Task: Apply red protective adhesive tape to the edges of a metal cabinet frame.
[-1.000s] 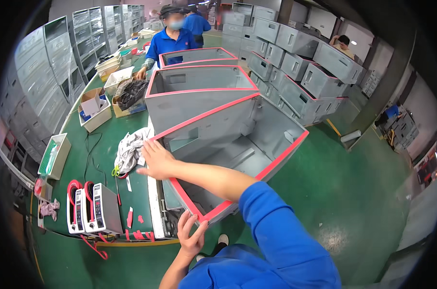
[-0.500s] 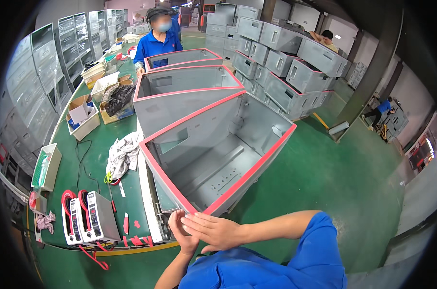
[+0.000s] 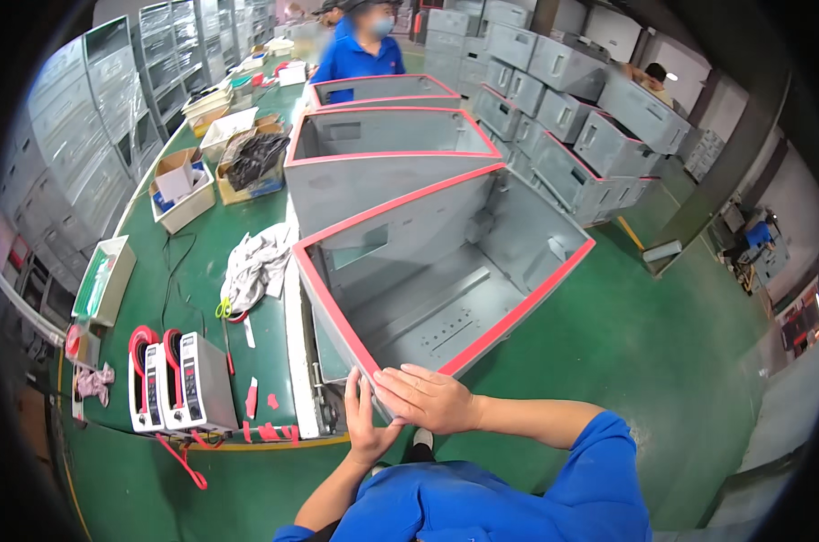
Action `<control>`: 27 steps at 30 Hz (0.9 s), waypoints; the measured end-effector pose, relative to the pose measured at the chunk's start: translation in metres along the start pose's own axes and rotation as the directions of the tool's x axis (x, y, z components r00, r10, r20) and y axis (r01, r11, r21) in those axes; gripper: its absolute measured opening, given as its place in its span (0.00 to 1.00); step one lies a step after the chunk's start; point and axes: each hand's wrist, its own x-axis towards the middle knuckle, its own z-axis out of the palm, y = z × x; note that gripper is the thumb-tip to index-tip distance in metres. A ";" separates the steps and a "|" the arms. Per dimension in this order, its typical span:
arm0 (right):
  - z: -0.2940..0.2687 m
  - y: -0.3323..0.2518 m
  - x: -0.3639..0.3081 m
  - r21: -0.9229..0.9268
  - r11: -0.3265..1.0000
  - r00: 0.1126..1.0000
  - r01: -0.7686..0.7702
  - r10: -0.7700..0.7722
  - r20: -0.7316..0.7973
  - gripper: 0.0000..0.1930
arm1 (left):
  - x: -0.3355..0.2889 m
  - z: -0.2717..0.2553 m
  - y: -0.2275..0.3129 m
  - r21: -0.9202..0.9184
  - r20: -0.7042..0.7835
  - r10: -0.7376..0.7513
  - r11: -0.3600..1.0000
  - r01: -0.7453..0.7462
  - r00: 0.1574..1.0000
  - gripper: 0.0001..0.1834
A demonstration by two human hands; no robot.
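Head view: red flat strip (image 3: pixel 335 309) rims our open grey metal box (image 3: pixel 418 219) at centre; our left hand (image 3: pixel 369 428) is unclenched; our right hand (image 3: pixel 434 399), grip unclear, hides whether its near corner is done.

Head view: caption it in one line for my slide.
Left hand and right hand at the near corner of a red-edged gray box, beside a green worktable.

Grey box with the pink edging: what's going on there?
A person in blue is working at the near corner of the grey box: the right hand lies over the pink edging, the left hand is beside it. Two more pink-edged boxes stand behind, and a co-worker in blue is near the farthest. White machines and pink scraps are on the green table.
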 end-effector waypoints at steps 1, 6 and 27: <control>0.001 -0.002 0.005 0.000 1.000 0.999 -0.022 0.022 0.025 0.21 | 0.003 -0.004 -0.002 0.014 0.022 -0.020 1.000 0.019 1.000 0.45; 0.023 -0.002 0.034 -0.059 0.998 0.999 -0.038 0.037 -0.017 0.27 | 0.007 -0.020 -0.040 -0.090 0.066 -0.234 0.967 0.239 0.970 0.42; 0.048 0.079 0.058 -0.139 0.929 0.939 -0.343 0.338 -0.060 0.21 | -0.130 -0.145 -0.099 0.077 -0.390 -0.551 0.779 0.622 0.738 0.14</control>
